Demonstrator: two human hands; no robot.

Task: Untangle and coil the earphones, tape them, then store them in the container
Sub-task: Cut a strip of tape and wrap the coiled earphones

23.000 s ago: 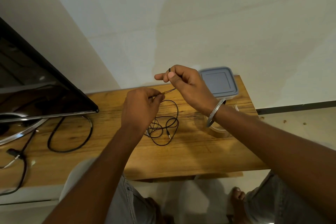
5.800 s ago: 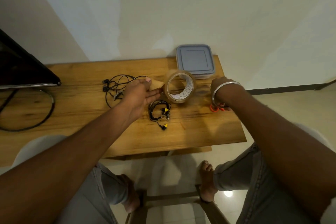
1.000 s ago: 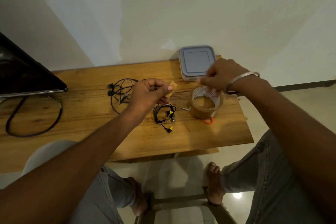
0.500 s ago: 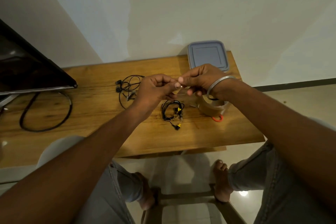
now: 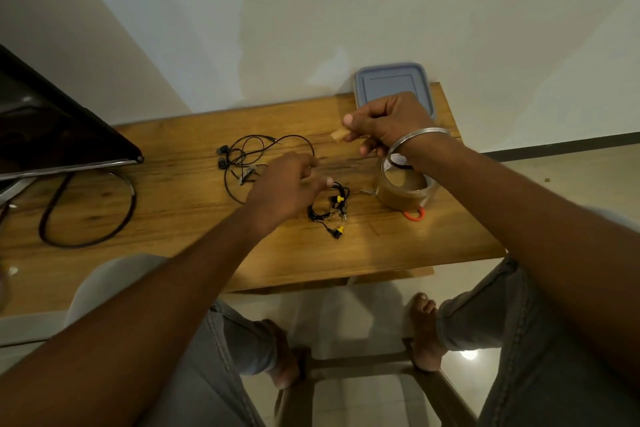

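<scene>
A coiled black earphone with yellow tips (image 5: 329, 210) lies on the wooden table (image 5: 173, 211). My left hand (image 5: 285, 185) hovers at its left edge, blurred, fingers reaching toward the coil. My right hand (image 5: 386, 123) is raised over the table and pinches a short brown strip of tape (image 5: 338, 134). A second, loose black earphone (image 5: 254, 159) lies tangled to the left. The brown tape roll (image 5: 405, 192) stands under my right wrist. The container with a grey lid (image 5: 391, 83) sits at the back, closed.
An orange scissors handle (image 5: 414, 214) pokes out from under the tape roll. A dark monitor (image 5: 52, 128) and its looped black cable (image 5: 86, 215) occupy the table's left side. My knees and a stool lie below the front edge.
The tape strip has passed from between both hands to my right hand alone, which rose to the right. My left hand dropped toward the coiled earphone.
</scene>
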